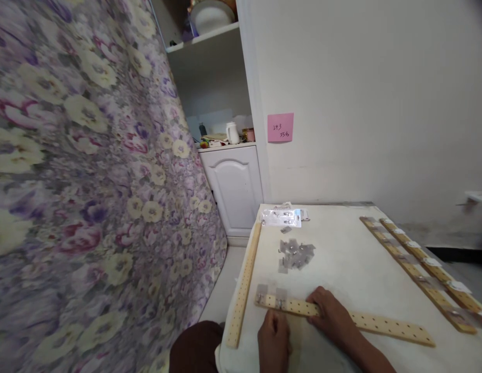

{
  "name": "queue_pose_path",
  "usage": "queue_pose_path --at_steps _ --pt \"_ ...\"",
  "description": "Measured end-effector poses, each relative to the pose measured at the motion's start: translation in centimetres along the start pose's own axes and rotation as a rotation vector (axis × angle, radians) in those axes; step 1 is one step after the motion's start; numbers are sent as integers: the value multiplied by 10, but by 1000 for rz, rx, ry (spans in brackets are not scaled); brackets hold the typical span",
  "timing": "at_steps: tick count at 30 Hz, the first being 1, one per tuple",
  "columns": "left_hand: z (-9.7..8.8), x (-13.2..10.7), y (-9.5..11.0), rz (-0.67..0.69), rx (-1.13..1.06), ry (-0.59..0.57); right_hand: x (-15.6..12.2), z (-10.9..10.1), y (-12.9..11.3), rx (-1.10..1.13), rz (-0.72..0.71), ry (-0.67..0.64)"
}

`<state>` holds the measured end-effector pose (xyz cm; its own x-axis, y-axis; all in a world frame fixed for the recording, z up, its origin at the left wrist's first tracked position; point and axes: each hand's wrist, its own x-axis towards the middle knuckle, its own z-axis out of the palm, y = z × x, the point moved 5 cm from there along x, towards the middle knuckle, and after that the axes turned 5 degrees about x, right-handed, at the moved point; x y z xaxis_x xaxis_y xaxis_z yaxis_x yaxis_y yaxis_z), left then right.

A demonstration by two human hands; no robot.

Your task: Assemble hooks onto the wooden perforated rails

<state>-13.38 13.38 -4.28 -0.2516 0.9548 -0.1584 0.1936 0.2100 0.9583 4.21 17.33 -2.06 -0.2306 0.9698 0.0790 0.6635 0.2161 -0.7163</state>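
Note:
A long wooden strip (392,325) with rows of small holes lies slantwise near the table's front. My right hand (331,313) is closed around its middle, thumb and fingers on the wood. Close to the strip's left end is my left hand (274,339), fingers curled in below the strip; what they hold, if anything, is hidden. Two clear flat pieces with small metal fittings sit on that end, one clear piece (261,291) at the tip and another clear piece (280,299) just above my left hand. Beyond the strip, a pile of similar clear pieces (297,255) rests on the table.
Another holed strip (244,290) runs along the table's left edge. On the right lie wooden strips with clear pieces (414,272) and with white pieces (431,262). A clear package (282,217) lies at the back. A flowered curtain (109,181) hangs to the left.

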Motion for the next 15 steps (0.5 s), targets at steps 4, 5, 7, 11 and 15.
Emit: queue_pose_path --at_steps 4,5,7,11,15 --pt "0 1 0 15 74 -12 4 3 -5 10 18 -11" --pt "1 2 -1 28 87 -13 5 4 -6 13 21 -14" --pt "0 3 -1 58 126 -10 7 5 -7 13 22 -17" --pt "1 5 2 183 288 7 9 9 -7 16 29 -20" --pt "10 6 5 337 431 -48 10 12 -2 52 25 -2"
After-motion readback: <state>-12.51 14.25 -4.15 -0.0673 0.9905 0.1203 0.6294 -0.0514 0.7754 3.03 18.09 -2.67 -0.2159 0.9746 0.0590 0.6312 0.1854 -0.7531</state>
